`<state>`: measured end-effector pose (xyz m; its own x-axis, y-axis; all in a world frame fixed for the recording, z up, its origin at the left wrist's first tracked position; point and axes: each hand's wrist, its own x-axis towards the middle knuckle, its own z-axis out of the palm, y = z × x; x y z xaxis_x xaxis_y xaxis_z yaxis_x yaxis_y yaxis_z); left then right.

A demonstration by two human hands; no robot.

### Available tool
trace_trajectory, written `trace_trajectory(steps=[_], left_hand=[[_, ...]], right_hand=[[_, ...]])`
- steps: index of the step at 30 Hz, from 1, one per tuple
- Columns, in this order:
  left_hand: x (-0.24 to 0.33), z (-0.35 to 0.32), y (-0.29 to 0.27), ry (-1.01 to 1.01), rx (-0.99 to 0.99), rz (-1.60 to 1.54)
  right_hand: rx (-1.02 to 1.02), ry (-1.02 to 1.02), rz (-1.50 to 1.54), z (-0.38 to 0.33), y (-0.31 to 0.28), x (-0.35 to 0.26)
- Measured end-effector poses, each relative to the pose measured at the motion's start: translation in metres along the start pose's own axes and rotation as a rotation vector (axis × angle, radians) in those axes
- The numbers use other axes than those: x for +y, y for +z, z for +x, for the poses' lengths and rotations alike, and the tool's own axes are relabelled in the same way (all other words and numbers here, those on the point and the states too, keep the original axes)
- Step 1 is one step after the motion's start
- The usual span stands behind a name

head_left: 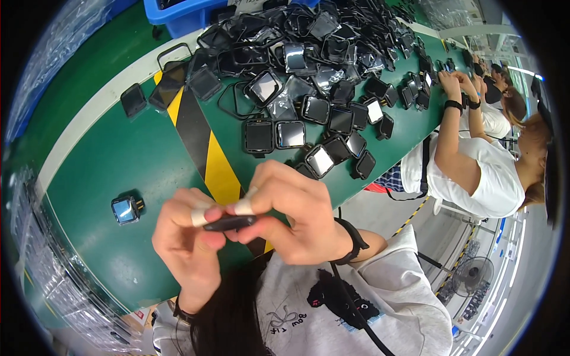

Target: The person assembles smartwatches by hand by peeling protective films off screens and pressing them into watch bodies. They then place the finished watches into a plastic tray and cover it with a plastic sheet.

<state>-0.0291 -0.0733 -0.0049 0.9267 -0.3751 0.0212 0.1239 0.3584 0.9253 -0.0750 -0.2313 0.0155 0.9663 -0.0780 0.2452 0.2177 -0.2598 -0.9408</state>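
Note:
Both my hands pinch one small black piece between thumbs and fingertips, above the table's near edge. It appears edge-on, slim with rounded ends, so its kind cannot be told. My left hand grips its left end, and my right hand has the other end. White coverings wrap a finger on each hand. Left of my hands, a small square watch-like module with a lit bluish screen lies alone on the green table. Beyond my right hand sit several black square watch-like units, among them one with a bright screen.
A heap of black frames and clear film pieces covers the far table, with a blue bin behind it. Yellow-black tape crosses the tabletop. Stacked clear plastic trays stand at left. Co-workers, one in a white shirt, sit along the right.

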Motion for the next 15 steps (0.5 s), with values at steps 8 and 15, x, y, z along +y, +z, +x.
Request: trace_trajectory(steps=[8, 15], left_hand=[[0.021, 0.019, -0.024, -0.069, 0.214, 1.161], [0.006, 0.038, 0.036, 0.159, -0.067, 1.178]], right_hand=[[-0.003, -0.136, -0.824, 0.084, -0.097, 0.032], [0.098, -0.316, -1.110, 0.093, -0.109, 0.058]])
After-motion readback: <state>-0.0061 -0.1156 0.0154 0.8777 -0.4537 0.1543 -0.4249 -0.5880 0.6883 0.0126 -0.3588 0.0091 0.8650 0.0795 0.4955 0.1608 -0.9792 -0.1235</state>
